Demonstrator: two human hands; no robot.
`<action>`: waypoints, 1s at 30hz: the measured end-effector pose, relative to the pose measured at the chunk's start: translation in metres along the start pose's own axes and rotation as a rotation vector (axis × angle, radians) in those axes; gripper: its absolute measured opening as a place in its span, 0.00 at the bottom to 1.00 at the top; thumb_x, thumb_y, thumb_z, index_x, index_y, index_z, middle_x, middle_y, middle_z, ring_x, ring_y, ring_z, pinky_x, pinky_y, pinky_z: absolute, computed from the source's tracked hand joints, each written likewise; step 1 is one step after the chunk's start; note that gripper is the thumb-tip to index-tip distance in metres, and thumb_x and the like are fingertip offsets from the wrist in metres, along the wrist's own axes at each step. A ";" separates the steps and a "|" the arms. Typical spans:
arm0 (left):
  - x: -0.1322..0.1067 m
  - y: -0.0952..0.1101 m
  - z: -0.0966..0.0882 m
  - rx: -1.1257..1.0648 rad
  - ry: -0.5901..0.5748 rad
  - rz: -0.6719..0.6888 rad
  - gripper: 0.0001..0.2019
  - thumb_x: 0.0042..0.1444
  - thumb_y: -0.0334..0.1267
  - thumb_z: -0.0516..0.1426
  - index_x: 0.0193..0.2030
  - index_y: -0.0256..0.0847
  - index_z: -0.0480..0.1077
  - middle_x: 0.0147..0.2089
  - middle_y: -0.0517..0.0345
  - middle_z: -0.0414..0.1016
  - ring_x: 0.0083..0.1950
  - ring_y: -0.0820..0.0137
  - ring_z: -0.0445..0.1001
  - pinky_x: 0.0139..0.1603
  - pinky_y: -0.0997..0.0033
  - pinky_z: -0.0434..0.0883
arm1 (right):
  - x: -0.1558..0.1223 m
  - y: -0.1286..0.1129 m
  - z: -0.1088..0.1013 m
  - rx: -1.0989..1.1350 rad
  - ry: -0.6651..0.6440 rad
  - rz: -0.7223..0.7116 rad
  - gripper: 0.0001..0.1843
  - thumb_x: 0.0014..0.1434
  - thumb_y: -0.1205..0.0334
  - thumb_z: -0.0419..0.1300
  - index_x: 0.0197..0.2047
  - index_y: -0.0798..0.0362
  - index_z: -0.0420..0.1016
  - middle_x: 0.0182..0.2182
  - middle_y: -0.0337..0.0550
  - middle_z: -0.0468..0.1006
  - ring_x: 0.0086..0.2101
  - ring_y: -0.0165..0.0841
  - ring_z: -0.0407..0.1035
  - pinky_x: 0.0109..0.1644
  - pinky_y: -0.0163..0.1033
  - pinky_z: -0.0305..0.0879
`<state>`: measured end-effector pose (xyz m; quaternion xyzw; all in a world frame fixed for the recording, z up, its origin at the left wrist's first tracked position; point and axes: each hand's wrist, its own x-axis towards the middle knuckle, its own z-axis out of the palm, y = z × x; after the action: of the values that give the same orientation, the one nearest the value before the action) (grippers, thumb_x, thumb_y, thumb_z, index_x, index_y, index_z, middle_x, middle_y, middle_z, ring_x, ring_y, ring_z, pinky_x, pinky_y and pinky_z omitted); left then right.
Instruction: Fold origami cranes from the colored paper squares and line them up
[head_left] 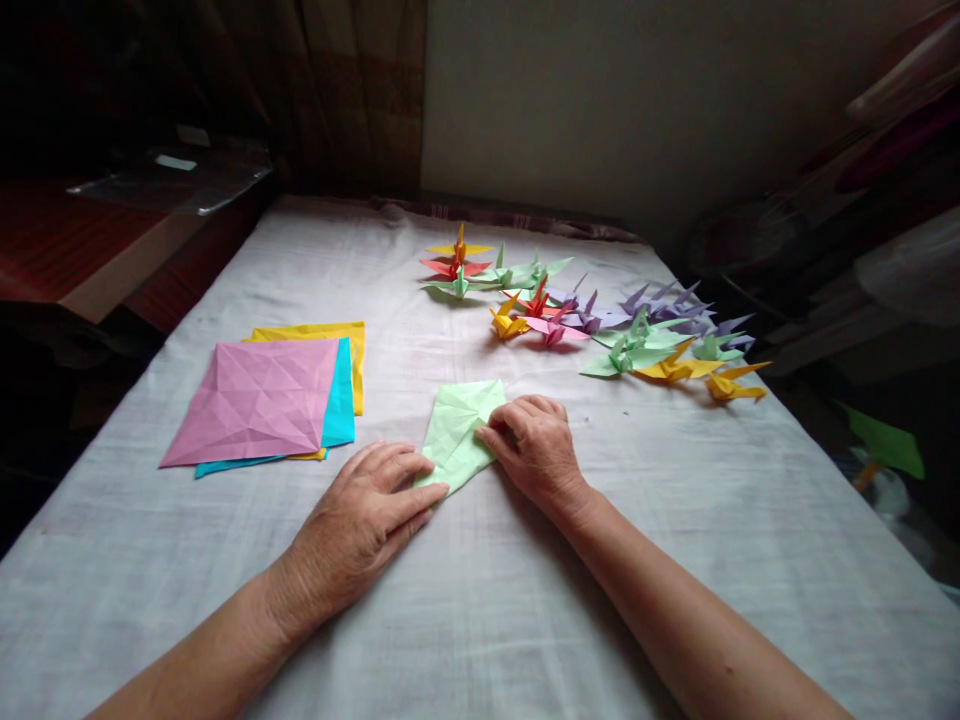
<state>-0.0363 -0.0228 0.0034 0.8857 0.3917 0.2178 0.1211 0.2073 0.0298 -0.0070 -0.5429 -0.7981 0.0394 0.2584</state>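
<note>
Pale green paper (459,425), thin and creased, partly folded into a kite-like shape, lies flat at the middle of the worktop (480,620) on its pale woven cloth. My left hand (360,525) rests with its grip released, fingertips pinning the paper's corner at six o'clock. My right hand (534,445) grasps nothing and presses bent fingers on the edge at three o'clock. I judge this a crease-flattening step; the next move calls for matched edges and a firm, sliding press. At ten o'clock a crease-lined pink sheet (255,400) lies over a cyan sheet (343,400) and a yellow sheet (357,350); at one o'clock stand sharp-winged paper cranes (600,320) in many colours
</note>
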 end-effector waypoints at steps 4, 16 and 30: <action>0.000 0.001 0.002 0.055 -0.061 0.022 0.14 0.67 0.35 0.50 0.54 0.49 0.73 0.62 0.56 0.72 0.67 0.57 0.64 0.67 0.41 0.57 | 0.000 -0.002 -0.001 -0.008 0.011 0.011 0.12 0.62 0.56 0.62 0.28 0.50 0.71 0.26 0.38 0.76 0.34 0.35 0.66 0.43 0.43 0.53; 0.001 0.000 0.003 0.101 -0.157 0.080 0.18 0.68 0.35 0.48 0.63 0.48 0.65 0.65 0.54 0.69 0.68 0.58 0.63 0.70 0.43 0.51 | 0.000 -0.003 0.000 -0.030 0.022 0.015 0.10 0.62 0.59 0.60 0.29 0.50 0.70 0.27 0.39 0.76 0.34 0.37 0.66 0.43 0.43 0.53; 0.002 0.007 0.004 0.155 -0.080 0.080 0.17 0.69 0.43 0.49 0.60 0.48 0.69 0.64 0.57 0.71 0.66 0.60 0.65 0.72 0.49 0.43 | -0.003 -0.004 -0.001 -0.006 0.024 0.039 0.08 0.60 0.55 0.61 0.33 0.49 0.71 0.36 0.44 0.76 0.41 0.40 0.67 0.48 0.46 0.57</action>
<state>-0.0288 -0.0258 0.0028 0.9154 0.3664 0.1559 0.0592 0.2054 0.0256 -0.0054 -0.5596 -0.7843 0.0358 0.2654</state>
